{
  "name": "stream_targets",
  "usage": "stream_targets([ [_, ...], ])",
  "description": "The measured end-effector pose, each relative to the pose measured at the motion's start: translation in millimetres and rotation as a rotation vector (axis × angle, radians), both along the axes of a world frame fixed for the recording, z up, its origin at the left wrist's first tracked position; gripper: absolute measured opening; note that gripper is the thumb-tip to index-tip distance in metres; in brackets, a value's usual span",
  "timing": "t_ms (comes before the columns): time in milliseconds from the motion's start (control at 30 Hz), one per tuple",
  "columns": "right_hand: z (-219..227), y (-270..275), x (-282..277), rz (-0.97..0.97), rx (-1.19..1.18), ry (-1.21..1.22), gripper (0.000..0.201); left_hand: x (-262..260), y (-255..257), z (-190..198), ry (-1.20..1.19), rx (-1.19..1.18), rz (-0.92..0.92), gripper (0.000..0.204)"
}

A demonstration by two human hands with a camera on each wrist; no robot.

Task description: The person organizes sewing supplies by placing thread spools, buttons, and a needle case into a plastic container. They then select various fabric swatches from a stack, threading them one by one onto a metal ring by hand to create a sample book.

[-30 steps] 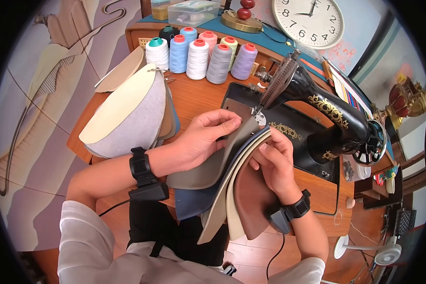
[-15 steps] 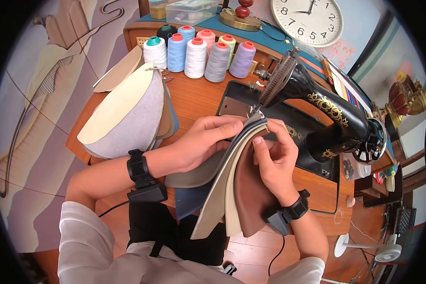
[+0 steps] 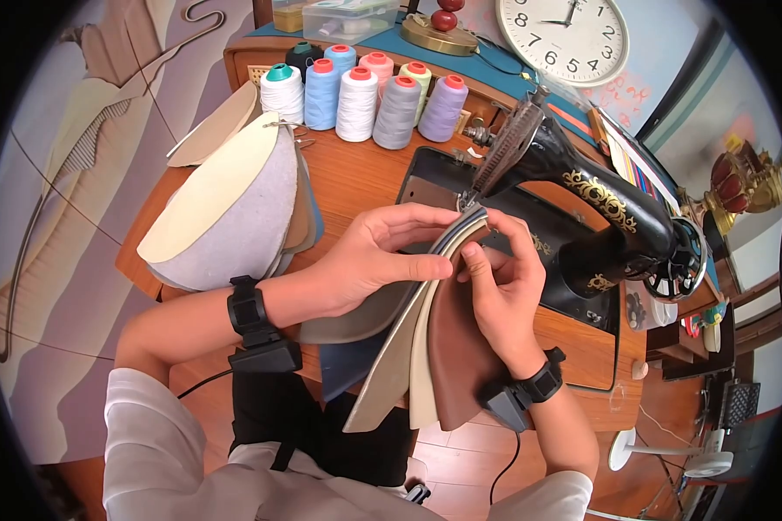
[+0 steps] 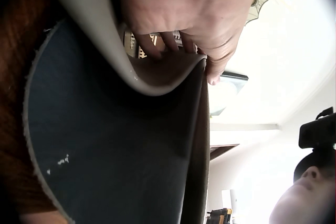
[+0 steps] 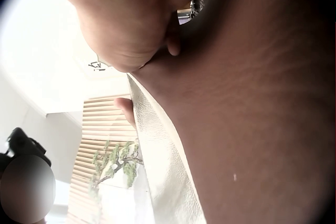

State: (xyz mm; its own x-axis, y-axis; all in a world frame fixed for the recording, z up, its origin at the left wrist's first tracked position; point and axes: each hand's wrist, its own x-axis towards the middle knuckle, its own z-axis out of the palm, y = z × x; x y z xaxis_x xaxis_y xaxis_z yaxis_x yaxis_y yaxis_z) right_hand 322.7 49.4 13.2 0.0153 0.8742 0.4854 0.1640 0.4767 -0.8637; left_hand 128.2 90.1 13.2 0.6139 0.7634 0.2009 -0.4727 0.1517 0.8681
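Several curved, leather-like pieces hang fanned out below both hands in the head view: brown (image 3: 456,365), cream (image 3: 420,391), beige (image 3: 378,382), navy (image 3: 343,369) and grey (image 3: 347,323). Their upper edges lie close together in a stack. My left hand (image 3: 369,265) pinches the stack from the left, thumb across the near layers and fingers behind. On the other side my right hand (image 3: 508,295) pinches the top of the brown piece and the layers beside it. The left wrist view shows the dark navy piece (image 4: 115,140) under the folded grey one (image 4: 105,29).
A black sewing machine (image 3: 599,191) stands just beyond the hands on the wooden table (image 3: 356,174). Several thread spools (image 3: 356,113) stand in rows at the back. More leather-like pieces (image 3: 243,217), bundled on a ring, lie at the left. A wall clock (image 3: 565,39) is behind.
The grey and navy upper edges have come in against the other layers. My left thumb has shifted right, from the grey piece onto the stack; the right hand stays on the brown side.
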Motion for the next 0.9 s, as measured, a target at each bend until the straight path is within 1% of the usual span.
stream_targets([
  [67, -3.2, 1.3, 1.1, -0.004, -0.004, -0.011, 0.035, -0.9, 0.5, -0.2, 0.026, 0.023, 0.002, 0.049],
  [167, -2.8, -0.7, 1.2, 0.023, -0.05, 0.032, 0.036, -3.6, 1.3, 3.3, 0.063, -0.03, -0.033, 0.05],
  [233, 3.9, -5.2, 0.6, 0.046, -0.139, 0.015, 0.038, -3.9, 3.4, 1.0, 0.058, -0.044, -0.038, 0.05],
  [267, 5.2, -5.0, -0.7, 0.047, -0.137, 0.014, 0.038, -4.1, 4.1, 0.3, 0.053, -0.06, -0.043, 0.05],
  [333, 7.0, -3.9, -4.2, 0.048, -0.041, -0.001, 0.039, -5.0, 4.0, 1.4, 0.056, -0.063, -0.047, 0.05],
  [467, 5.2, -2.9, -2.7, 0.045, -0.076, -0.028, 0.042, -4.9, 4.1, 3.1, 0.066, -0.059, -0.051, 0.048],
  [567, -3.2, 0.2, 2.1, 0.063, -0.083, -0.043, 0.036, -4.2, 2.3, 5.0, 0.061, -0.029, -0.037, 0.045],
  [633, -2.3, 1.1, 4.3, 0.098, -0.092, -0.035, 0.029, -2.8, 1.1, 6.3, 0.06, -0.021, -0.022, 0.042],
  [667, 0.0, 0.9, 4.2, 0.115, -0.082, -0.038, 0.029, -3.1, -0.1, 7.0, 0.067, -0.023, -0.012, 0.039],
  [700, 1.4, 0.1, 2.1, 0.094, -0.065, -0.042, 0.027, -3.8, -1.2, 7.7, 0.075, -0.014, 0.012, 0.039],
  [767, -0.5, 0.3, -1.5, 0.055, -0.009, -0.044, 0.026, -3.4, -2.4, 14.1, 0.115, 0.003, 0.034, 0.037],
  [800, 0.0, 0.2, -0.9, 0.064, -0.016, -0.044, 0.025, -2.6, -5.2, 19.0, 0.138, 0.021, 0.057, 0.034],
  [900, 0.3, 0.5, 0.3, 0.077, 0.013, -0.057, 0.023, -4.5, -11.0, 33.6, 0.238, 0.061, 0.106, 0.034],
])
